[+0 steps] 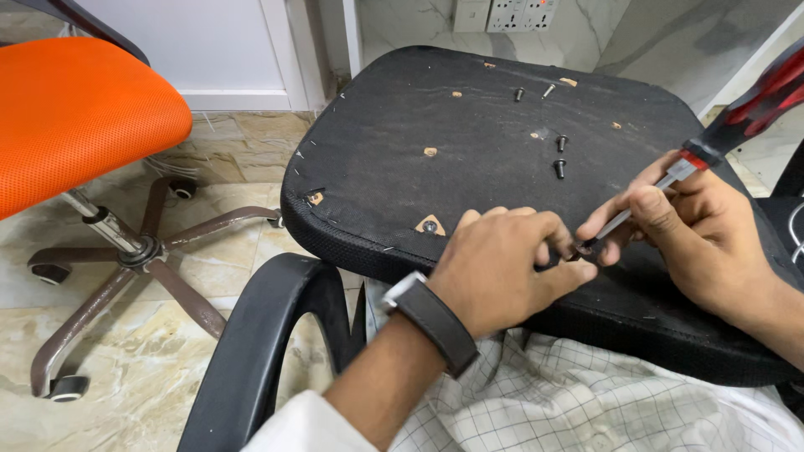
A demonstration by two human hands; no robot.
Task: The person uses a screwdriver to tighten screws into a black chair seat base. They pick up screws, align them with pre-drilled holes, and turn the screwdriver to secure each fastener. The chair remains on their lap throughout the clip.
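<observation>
Screwdriver point(670, 180), red-black handle, gripped by right hand point(695, 226); left hand point(502, 268) fingers pinch its tip.

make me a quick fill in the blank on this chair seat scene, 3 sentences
1. The right hand holds a screwdriver with a red and ____ handle.
2. The left hand, pinching a bolt, wears a watch on its ____.
3. The other chair has an ____ seat.

Missing words: black; wrist; orange
</observation>
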